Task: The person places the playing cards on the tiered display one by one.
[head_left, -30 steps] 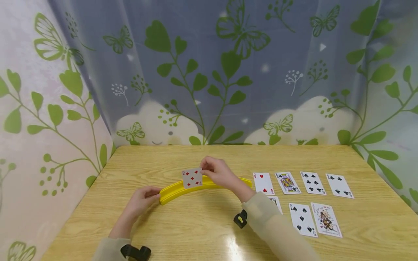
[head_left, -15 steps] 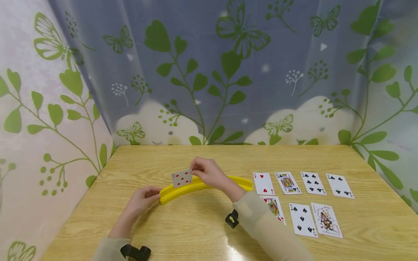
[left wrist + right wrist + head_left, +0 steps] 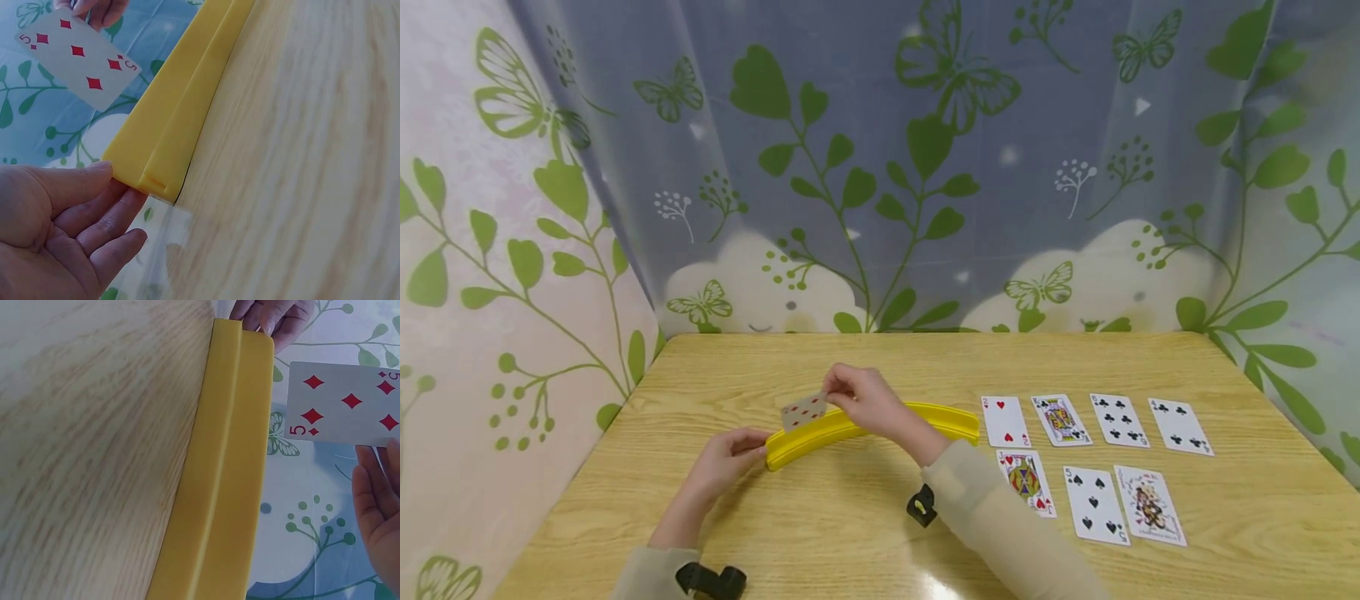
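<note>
While my left hand [image 3: 726, 462] pinches the rack [image 3: 842, 429], maybe to steady it, my right hand [image 3: 868, 404] pinches a card [image 3: 803, 413].

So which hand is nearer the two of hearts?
Right: the right hand, pinching the five of diamonds, is left of the two of hearts; the left hand, holding the yellow card rack, is farther left.

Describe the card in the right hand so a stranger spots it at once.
On the wooden table, find the curved yellow holder, its left end gripped by the left hand. Near that end, the right hand pinches the five of diamonds. It is the only card held up and the only diamond; the other cards lie flat to the right.
</note>
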Tool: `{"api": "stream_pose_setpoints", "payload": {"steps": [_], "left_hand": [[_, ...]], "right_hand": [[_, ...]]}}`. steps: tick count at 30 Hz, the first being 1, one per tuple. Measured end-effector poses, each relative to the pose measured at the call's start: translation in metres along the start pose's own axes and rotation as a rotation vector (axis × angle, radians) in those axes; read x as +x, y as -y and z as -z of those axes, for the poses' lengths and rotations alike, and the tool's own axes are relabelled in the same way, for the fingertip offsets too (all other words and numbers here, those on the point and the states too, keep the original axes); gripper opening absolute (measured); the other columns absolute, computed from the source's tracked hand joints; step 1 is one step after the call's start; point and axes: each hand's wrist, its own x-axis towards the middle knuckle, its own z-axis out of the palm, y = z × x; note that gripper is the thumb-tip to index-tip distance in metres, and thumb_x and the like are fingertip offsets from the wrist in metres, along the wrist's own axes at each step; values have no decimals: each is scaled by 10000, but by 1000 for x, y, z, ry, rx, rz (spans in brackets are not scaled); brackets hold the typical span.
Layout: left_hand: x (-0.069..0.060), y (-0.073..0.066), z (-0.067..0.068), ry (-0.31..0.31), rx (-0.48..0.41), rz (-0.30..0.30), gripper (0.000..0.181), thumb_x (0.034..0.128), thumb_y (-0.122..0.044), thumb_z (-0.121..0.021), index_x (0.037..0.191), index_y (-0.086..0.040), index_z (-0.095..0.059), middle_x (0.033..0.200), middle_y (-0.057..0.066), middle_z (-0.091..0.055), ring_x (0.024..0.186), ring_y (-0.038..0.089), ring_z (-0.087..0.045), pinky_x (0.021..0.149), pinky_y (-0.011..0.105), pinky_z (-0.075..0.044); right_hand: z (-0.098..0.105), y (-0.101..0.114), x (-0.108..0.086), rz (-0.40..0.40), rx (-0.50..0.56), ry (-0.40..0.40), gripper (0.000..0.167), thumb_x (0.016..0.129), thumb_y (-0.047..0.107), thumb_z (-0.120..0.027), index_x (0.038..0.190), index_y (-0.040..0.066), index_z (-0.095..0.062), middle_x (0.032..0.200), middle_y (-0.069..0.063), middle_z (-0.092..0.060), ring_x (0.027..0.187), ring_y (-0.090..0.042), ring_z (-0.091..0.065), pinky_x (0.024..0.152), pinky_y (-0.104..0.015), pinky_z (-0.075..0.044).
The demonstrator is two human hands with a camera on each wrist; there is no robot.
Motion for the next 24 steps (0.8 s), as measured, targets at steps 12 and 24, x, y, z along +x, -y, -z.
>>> {"api": "stream_pose_setpoints", "payload": {"steps": [12,24], "left_hand": [[-5,-1,0,-1,8,-14,213,853,-21,-560,1058,-1,-612,1030,120,-613,940,220,-570,812,354,-457],[-3,-5,0,-4,-6,-34,216,853,-18,-557,1061,22,-602,1027,141,-611,936,230,-571,794,337,-463]], "right_hand": [[-12,-1,0,36,-21,-12,48,858,-3,-542,866,40,-563,829,-21,-593,770,-98,-561,687,-160,-459],[-10,1,1,12,-39,-9,51,861,-6,-536,860,41,-555,831,-25,-590,775,-121,-563,685,-174,-461]]}}
